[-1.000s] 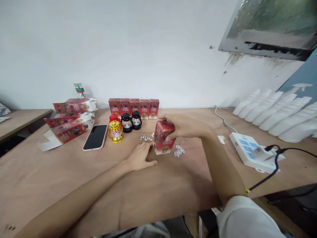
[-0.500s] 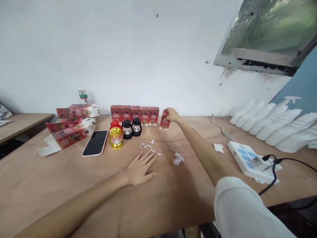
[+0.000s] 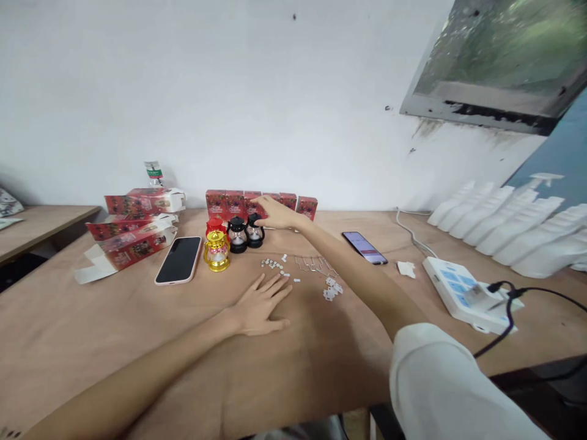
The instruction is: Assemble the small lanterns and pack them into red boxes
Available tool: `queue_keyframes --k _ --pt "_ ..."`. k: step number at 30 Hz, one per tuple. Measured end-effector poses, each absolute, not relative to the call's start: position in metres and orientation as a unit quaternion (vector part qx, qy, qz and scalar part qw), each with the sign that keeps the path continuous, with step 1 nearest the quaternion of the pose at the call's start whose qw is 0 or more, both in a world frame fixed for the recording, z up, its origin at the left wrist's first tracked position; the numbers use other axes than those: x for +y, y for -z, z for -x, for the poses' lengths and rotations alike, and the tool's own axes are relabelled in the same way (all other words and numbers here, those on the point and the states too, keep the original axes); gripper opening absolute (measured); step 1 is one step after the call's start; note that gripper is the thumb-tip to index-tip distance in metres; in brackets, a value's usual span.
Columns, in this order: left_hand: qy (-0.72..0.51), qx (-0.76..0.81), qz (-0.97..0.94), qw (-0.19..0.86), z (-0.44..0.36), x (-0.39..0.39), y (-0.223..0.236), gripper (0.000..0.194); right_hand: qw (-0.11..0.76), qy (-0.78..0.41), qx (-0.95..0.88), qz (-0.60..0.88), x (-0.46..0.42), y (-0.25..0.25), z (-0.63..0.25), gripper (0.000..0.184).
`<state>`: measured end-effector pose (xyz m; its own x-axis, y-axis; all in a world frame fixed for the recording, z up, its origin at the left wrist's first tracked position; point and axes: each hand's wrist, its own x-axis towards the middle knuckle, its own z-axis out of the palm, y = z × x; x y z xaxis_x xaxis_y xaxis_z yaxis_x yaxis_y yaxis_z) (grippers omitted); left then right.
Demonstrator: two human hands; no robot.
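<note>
In the head view, the right hand (image 3: 277,214) is held open, fingers stretched and thumb apart, beside the top of the rightmost black lantern (image 3: 255,237); whether the lantern is touched cannot be told. Left of that hand are set a second black lantern (image 3: 237,236), a red lantern (image 3: 215,224) and, in front of the red one, a gold lantern (image 3: 217,252). A row of red boxes (image 3: 233,205) is partly hidden by the hand. The left hand (image 3: 261,305) is laid open, palm down, on the table (image 3: 114,324). Small round pieces (image 3: 271,264) are scattered just beyond it, white plastic pieces (image 3: 332,288) to its right.
</note>
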<state>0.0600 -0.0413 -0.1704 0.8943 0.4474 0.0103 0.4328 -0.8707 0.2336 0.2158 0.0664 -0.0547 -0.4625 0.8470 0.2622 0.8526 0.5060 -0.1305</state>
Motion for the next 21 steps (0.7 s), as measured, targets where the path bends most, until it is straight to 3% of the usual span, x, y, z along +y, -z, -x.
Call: queue_keyframes --k 2,8,16,21 --pt "-0.045 0.217 -0.969 0.111 -0.059 -0.041 0.171 0.073 0.109 0.008 -0.854 0.509 0.071 0.059 -0.202 0.065" --pt "-0.048 0.212 -0.970 0.107 -0.056 -0.041 0.174 0.074 0.077 0.026 -0.817 0.570 0.070 0.070 -0.196 0.046" --pt "-0.057 0.209 -0.970 0.114 -0.057 -0.043 0.174 0.069 0.055 -0.007 -0.760 0.648 0.048 0.074 -0.212 0.062" --pt "-0.108 0.215 -0.963 0.119 -0.056 -0.038 0.175 0.038 0.069 -0.063 -0.745 0.660 0.035 0.082 -0.231 0.028"
